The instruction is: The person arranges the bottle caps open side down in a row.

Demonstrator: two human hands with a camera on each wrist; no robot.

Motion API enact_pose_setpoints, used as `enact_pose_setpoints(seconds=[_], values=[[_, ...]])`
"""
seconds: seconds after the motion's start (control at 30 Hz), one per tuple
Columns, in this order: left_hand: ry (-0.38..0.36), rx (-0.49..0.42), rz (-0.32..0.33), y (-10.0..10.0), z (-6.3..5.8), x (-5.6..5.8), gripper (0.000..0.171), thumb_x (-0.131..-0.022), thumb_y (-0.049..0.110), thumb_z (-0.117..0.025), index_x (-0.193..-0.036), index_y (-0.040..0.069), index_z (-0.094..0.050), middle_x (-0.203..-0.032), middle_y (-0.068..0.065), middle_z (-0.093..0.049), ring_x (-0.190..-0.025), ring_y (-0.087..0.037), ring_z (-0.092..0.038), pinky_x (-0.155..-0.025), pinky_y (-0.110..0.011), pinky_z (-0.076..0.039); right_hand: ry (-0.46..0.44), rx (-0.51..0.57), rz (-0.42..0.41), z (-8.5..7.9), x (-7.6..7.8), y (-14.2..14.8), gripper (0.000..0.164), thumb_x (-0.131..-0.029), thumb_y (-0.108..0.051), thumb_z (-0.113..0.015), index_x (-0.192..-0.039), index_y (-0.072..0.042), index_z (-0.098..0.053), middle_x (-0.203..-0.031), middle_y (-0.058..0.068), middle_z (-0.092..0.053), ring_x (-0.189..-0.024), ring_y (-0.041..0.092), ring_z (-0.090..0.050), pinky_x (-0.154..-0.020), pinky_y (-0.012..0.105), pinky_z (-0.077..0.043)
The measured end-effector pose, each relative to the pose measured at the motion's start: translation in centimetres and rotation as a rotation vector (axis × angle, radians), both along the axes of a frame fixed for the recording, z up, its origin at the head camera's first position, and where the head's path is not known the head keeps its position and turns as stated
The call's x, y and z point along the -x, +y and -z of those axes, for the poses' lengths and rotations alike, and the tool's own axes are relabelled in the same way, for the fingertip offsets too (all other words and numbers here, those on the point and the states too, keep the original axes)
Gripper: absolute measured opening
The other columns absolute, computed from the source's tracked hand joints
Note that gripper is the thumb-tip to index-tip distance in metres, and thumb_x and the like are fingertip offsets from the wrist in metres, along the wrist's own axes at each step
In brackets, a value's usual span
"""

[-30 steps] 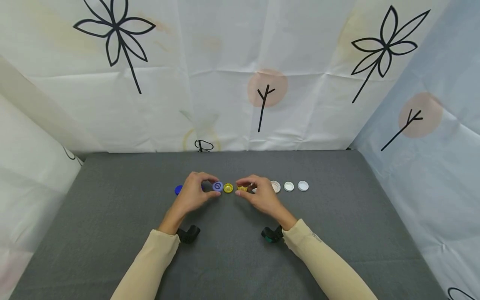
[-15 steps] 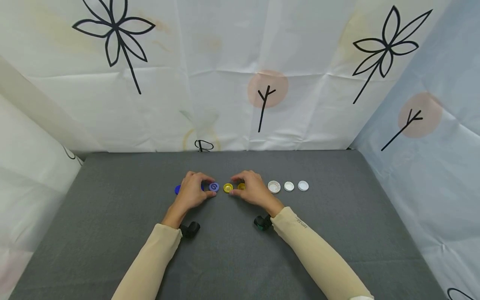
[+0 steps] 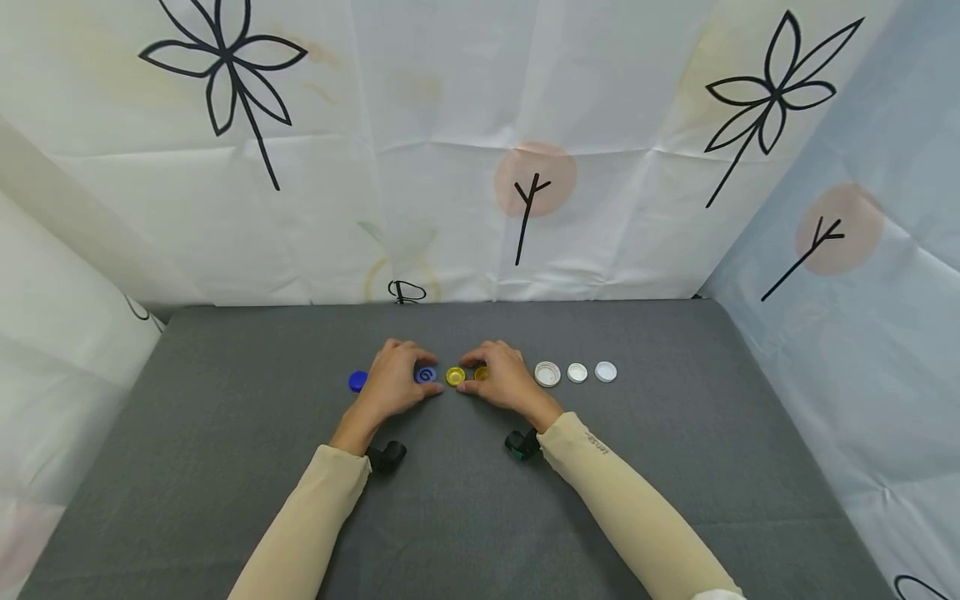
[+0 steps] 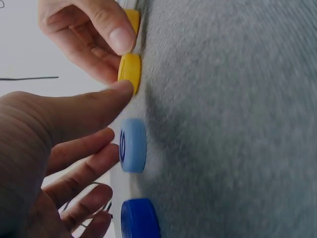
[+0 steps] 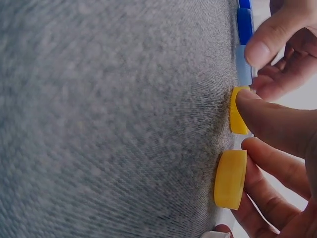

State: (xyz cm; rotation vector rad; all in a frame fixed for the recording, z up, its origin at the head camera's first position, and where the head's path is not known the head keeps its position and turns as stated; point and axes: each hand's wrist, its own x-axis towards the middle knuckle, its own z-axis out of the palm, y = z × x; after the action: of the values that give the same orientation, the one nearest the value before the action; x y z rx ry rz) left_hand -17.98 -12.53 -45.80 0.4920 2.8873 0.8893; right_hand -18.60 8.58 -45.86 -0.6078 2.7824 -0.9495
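Observation:
Several plastic bottle caps lie in a row on the grey cloth. My left hand [image 3: 390, 379] arches over the light blue cap [image 3: 426, 375], thumb and fingers spread apart around it. Its thumb points toward the nearer yellow cap [image 4: 130, 69] and overlaps its edge in the left wrist view. A dark blue cap [image 4: 141, 218] sits under that hand's palm side. My right hand [image 3: 506, 379] hovers over the second yellow cap [image 5: 230, 179], fingers loosely bent behind it, with its thumb tip right at the nearer yellow cap. Both hands' palms hide parts of the row.
At the row's left end is another blue cap [image 3: 357, 381]. To the right lie a larger white cap [image 3: 547, 374], a smaller white cap [image 3: 577, 372] and a third white cap [image 3: 606, 372]. A patterned white curtain [image 3: 442, 167] borders the table's back edge.
My right hand has moved left and let go of the second yellow cap, now flat in the row. My left hand has set down the light blue cap, then shifted slightly right.

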Motion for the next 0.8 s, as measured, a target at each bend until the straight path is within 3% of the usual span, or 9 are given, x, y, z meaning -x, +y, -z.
enact_pose_setpoints(seconds=[0.2,0.4,0.67,0.8], values=[[0.02,0.049,0.075,0.9,0.4,0.1,0.036,-0.087,0.028,-0.084,-0.116,0.008,-0.076,-0.116,-0.011,-0.067,-0.117,-0.036,-0.052,-0.104,-0.058,-0.039,0.021,-0.033,-0.018,0.0,0.0,-0.1,0.03,-0.087,-0.024,-0.083,-0.114,-0.012,-0.078,-0.11,0.005,-0.068,-0.099,0.024,-0.055,-0.086,0.046,-0.037],[0.045,0.018,0.075,1.2,0.7,0.1,0.025,-0.088,0.023,-0.083,-0.109,0.01,-0.079,-0.11,-0.008,-0.068,-0.111,-0.033,-0.054,-0.1,-0.056,-0.041,0.034,-0.036,-0.023,0.2,0.1,-0.1,0.026,-0.088,-0.023,-0.082,-0.112,-0.013,-0.079,-0.109,0.005,-0.067,-0.097,0.023,-0.054,-0.082,0.042,-0.035],[-0.008,-0.222,0.04,1.0,0.0,-0.3,0.022,-0.089,0.019,-0.081,-0.108,0.008,-0.079,-0.108,-0.007,-0.073,-0.109,-0.03,-0.054,-0.098,-0.054,-0.042,0.039,0.113,-0.001,-0.1,-0.3,0.6,0.028,-0.088,-0.021,-0.082,-0.114,-0.011,-0.077,-0.108,0.004,-0.071,-0.106,0.026,-0.058,-0.105,0.059,-0.033],[-0.038,-0.337,0.035,1.0,-0.3,-0.7,0.023,-0.09,0.02,-0.081,-0.109,0.008,-0.078,-0.108,-0.006,-0.073,-0.107,-0.028,-0.06,-0.096,-0.053,-0.046,0.038,0.225,-0.006,-0.7,-0.9,1.2,0.028,-0.088,-0.018,-0.082,-0.115,-0.01,-0.076,-0.108,0.003,-0.073,-0.105,0.027,-0.061,-0.099,0.053,-0.043]])
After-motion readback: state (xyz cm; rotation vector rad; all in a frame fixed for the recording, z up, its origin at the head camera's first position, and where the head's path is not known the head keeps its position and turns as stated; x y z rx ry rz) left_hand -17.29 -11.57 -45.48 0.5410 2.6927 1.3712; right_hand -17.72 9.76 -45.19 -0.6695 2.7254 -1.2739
